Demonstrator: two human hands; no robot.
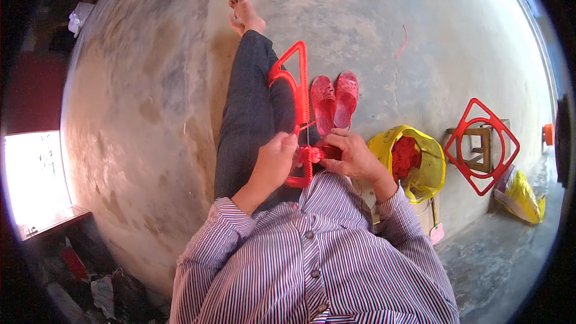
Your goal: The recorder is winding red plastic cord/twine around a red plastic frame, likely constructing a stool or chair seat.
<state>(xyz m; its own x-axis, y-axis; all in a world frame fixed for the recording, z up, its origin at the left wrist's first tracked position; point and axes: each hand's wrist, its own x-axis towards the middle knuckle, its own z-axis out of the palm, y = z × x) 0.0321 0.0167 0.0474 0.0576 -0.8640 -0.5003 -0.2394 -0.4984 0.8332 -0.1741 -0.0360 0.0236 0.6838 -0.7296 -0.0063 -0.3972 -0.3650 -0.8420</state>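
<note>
Above my lap is a red frame (302, 93) with a pointed outline, a curved inner ring and ridged edges. My left hand (277, 157) is closed around its near left side, fingers curled on the red edge. My right hand (355, 155) is closed with the fingertips together beside the frame's right side. It pinches a dark red bundle (331, 152) that looks like cord, partly hidden by the fingers. Between both hands sits a bunched red knot (312, 155) against the frame. A thin strand runs up from it.
At my right stands a yellow bag (433, 165) holding red cord (405, 157). Past it, another red frame (507, 134) leans on a small wooden stool (480, 151). A yellow package (528, 201) lies farther right. Red slippers (324, 103) rest on the concrete floor beside my outstretched leg.
</note>
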